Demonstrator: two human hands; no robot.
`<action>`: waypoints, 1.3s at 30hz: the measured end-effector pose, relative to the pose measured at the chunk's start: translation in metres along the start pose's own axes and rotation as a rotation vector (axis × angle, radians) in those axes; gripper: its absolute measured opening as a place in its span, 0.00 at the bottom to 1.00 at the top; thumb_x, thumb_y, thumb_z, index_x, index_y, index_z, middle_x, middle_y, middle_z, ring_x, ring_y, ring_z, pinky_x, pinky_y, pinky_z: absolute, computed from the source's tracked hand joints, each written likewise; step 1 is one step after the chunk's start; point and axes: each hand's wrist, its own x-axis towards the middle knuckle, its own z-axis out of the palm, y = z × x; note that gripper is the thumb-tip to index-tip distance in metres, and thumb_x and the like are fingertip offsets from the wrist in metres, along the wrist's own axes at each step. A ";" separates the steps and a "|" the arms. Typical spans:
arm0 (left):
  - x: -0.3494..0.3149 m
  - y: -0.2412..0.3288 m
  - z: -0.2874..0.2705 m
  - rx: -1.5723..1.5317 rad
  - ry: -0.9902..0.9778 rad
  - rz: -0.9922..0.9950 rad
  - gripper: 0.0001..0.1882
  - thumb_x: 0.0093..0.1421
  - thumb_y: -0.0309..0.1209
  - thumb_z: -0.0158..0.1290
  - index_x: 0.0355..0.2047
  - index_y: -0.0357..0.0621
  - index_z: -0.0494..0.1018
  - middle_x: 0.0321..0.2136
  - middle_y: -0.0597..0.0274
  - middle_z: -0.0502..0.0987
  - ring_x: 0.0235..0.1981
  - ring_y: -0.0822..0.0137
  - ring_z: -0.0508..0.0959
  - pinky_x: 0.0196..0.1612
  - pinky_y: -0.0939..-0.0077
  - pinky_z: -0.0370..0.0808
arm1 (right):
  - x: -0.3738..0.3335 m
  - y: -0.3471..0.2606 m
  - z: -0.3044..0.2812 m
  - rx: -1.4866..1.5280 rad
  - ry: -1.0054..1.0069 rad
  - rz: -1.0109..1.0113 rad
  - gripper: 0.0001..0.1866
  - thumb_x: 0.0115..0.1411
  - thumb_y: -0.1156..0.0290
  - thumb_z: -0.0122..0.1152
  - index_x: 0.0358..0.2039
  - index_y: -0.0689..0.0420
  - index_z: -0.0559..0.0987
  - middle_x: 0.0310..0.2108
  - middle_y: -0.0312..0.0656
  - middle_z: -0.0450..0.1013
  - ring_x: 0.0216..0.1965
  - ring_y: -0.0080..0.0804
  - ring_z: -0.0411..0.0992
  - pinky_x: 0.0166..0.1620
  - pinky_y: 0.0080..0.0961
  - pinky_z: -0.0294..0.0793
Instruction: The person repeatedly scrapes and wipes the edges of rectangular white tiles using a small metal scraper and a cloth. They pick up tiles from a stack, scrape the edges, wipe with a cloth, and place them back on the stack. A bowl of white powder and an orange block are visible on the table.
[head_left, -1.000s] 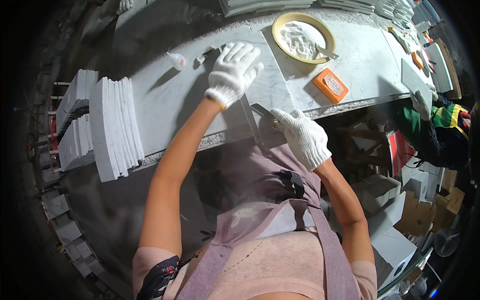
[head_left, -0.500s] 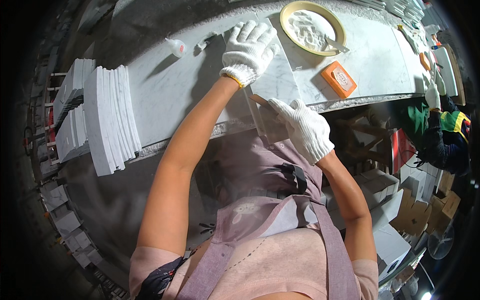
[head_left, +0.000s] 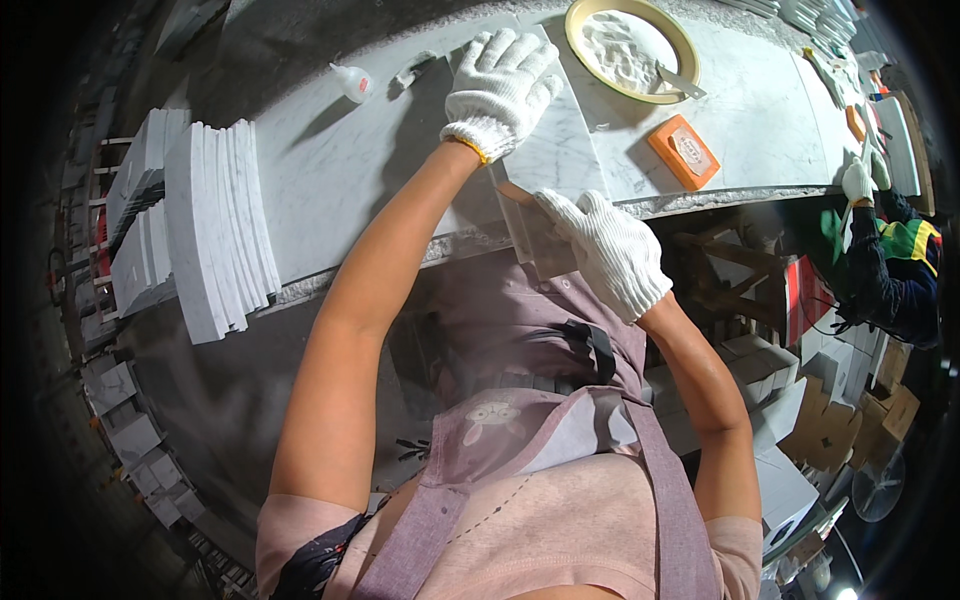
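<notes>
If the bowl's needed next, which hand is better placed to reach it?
Probably the left hand: it lies flat on the slab, nearer the bowl, while the right hand grips a flat tool.

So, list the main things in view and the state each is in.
Left hand: gloved, spread flat
Right hand: gloved, closed around the flat tool
Flat tool: gripped
Marble slab: lying flat under the left hand
Yellow bowl: open, holding white powder
Spatula: resting across the bowl's rim
Orange box: lying flat
White bottle: upright or lying, unclear
Tiles: stacked face to face
</notes>
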 end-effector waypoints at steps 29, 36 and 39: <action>-0.001 0.000 0.002 -0.010 0.053 0.009 0.25 0.71 0.49 0.53 0.64 0.56 0.77 0.65 0.62 0.76 0.69 0.54 0.69 0.75 0.51 0.58 | -0.033 -0.001 -0.018 0.350 -0.292 -0.066 0.25 0.69 0.74 0.56 0.66 0.42 0.79 0.49 0.42 0.82 0.47 0.32 0.83 0.50 0.26 0.82; 0.000 -0.003 -0.002 -0.028 0.095 0.080 0.24 0.70 0.48 0.53 0.60 0.51 0.79 0.62 0.59 0.78 0.66 0.54 0.71 0.74 0.52 0.60 | -0.022 0.010 -0.007 0.184 0.174 -0.037 0.32 0.64 0.75 0.59 0.68 0.36 0.75 0.42 0.44 0.77 0.35 0.46 0.81 0.36 0.39 0.81; 0.001 -0.003 -0.006 -0.054 0.089 0.111 0.22 0.69 0.43 0.55 0.58 0.47 0.79 0.61 0.57 0.78 0.66 0.53 0.72 0.73 0.52 0.62 | -0.020 0.015 -0.004 -0.044 0.002 0.046 0.27 0.67 0.71 0.55 0.65 0.32 0.78 0.43 0.43 0.80 0.33 0.45 0.82 0.34 0.39 0.82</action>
